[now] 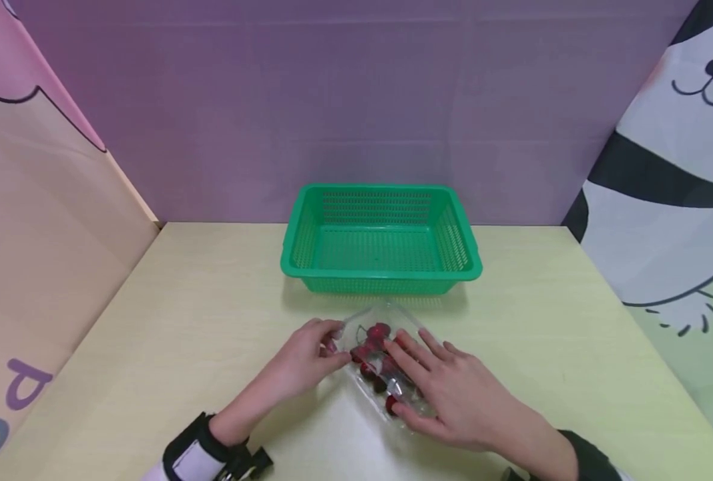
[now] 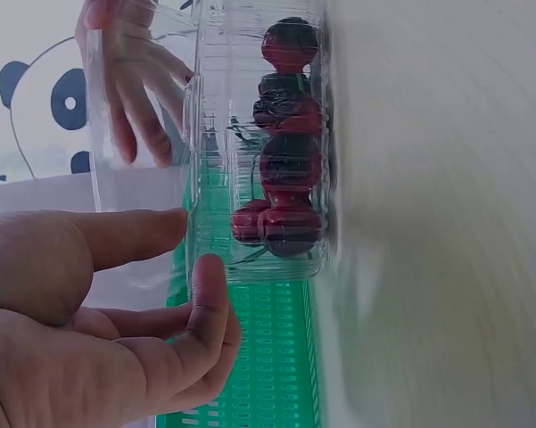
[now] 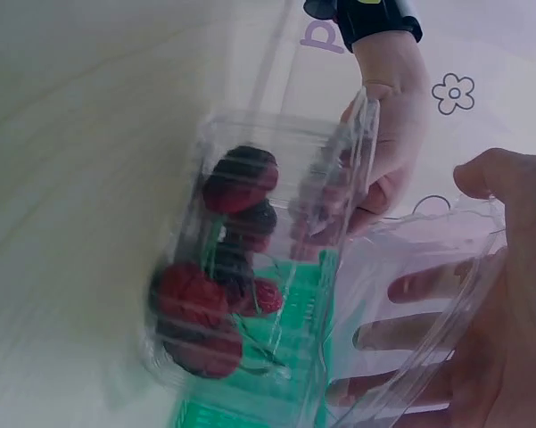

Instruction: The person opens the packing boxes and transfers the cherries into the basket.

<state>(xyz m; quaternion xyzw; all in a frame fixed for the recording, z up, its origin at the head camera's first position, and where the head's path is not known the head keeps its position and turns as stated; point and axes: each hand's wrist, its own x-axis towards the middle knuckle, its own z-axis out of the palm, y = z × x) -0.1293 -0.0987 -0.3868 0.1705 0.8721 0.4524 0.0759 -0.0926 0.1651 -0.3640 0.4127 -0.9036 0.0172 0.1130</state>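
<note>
On the table, a clear plastic clamshell box (image 1: 362,394) holds several dark red cherries (image 2: 290,165), some with green stems. Its transparent lid (image 3: 410,267) stands partly raised at an angle, as the right wrist view shows. My left hand (image 1: 302,354) pinches the box's rim at its left side between thumb and curled fingers. Across the lid lies my right hand (image 1: 452,394), its fingers spread and fairly straight, touching the plastic. Through the clear lid those fingers (image 3: 419,330) are visible in the right wrist view.
Just behind the box stands a green plastic basket (image 1: 380,274) with perforated walls. A purple backdrop (image 1: 356,100) rises at the table's far edge. Printed panels with cartoon figures flank the pale wooden table (image 1: 200,300) on both sides.
</note>
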